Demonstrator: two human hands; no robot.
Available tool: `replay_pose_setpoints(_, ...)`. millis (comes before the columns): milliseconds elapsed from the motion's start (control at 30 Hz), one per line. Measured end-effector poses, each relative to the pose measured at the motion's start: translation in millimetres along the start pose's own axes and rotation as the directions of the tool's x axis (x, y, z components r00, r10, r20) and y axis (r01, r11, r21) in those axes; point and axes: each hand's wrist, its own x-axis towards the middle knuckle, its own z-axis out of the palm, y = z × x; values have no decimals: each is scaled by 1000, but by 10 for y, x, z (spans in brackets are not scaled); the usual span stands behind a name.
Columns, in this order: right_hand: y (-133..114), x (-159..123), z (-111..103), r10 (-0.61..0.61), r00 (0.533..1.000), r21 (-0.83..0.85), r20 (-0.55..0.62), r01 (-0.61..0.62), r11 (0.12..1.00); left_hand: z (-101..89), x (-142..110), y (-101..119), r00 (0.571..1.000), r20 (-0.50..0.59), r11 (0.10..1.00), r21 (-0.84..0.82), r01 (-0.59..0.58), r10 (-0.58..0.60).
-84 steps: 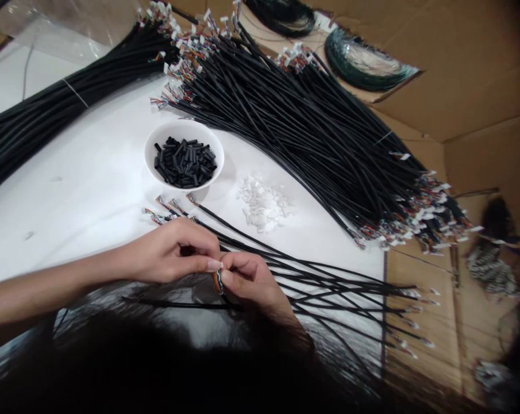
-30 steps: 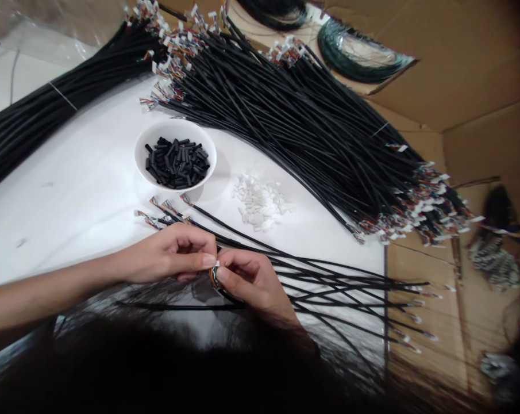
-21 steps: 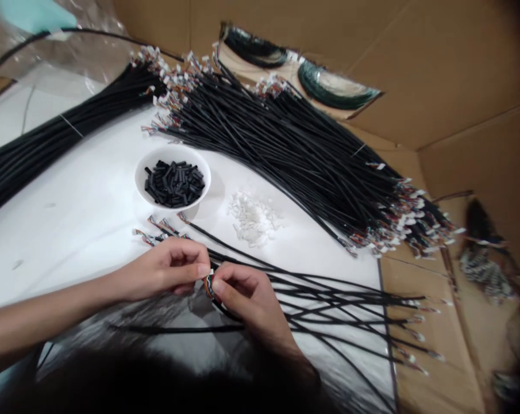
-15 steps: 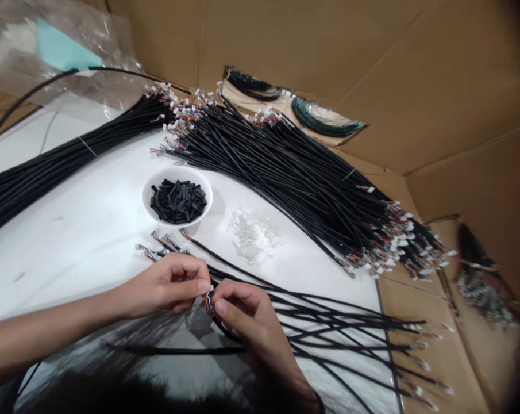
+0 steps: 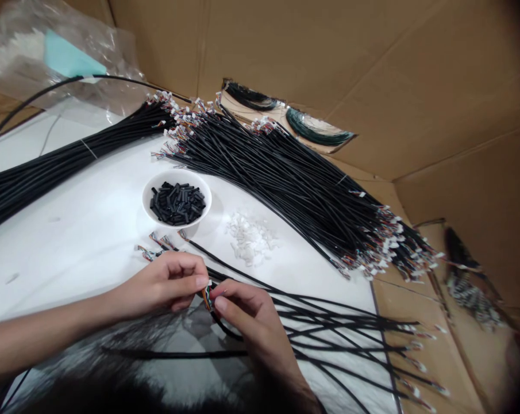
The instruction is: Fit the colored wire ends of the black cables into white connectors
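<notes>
Left grip [image 5: 162, 286] pinched a small white connector [image 5: 208, 283] while right grip [image 5: 246, 313] pinched its coloured wires [image 5: 207, 299], the two working close together for steady, careful control.

Wire end [image 5: 207, 299] — partly behind hands [image 5: 160, 286] [image 5: 246, 313]

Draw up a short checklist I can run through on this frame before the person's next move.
1. Left hand and right hand both pinch the multicoloured wire end: ok.
2. Small white plastic connector seated on those wires: cannot tell, too small.
3. Short black sleeves inside the round white bowl: ok.
4. Loose white plastic connectors piled apart from the bowl: ok.
5. Long black cables at lower right lying uncrossed: not ok, they cross.
</notes>
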Motion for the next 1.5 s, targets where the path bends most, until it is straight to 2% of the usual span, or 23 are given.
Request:
replay_pose_setpoints(433, -134, -54, 162, -10, 996, 67, -93, 16, 998, 22, -67, 26, 997, -38, 989, 133, -60, 66)
replay_pose_setpoints(633, -154, -62, 195, 1, 987, -12, -162, -3, 1000, 27, -112, 24, 985, -102, 951, 290, -107, 142)
replay_pose_setpoints(967, -77, -114, 189, -37, 980, -120, -196, 13, 993, 21, -155, 75, 980, -80, 889, 439, -129, 182)
replay_pose_setpoints(1200, -79, -111, 167, -217, 969, -139, -116, 200, 970, 38, -129, 87, 990, -91, 923, 380, -64, 107)
replay_pose_setpoints(1400, -158, -81, 148, -146, 989, -67, -22, 145, 987, 43, -115, 111, 998, -54, 951, 308, -18, 36)
replay_pose_setpoints(1500, -172, -75, 156, -118, 993, -14, -17, 117, 993, 37, -106, 121, 999, -33, 961, 276, -3, 13)
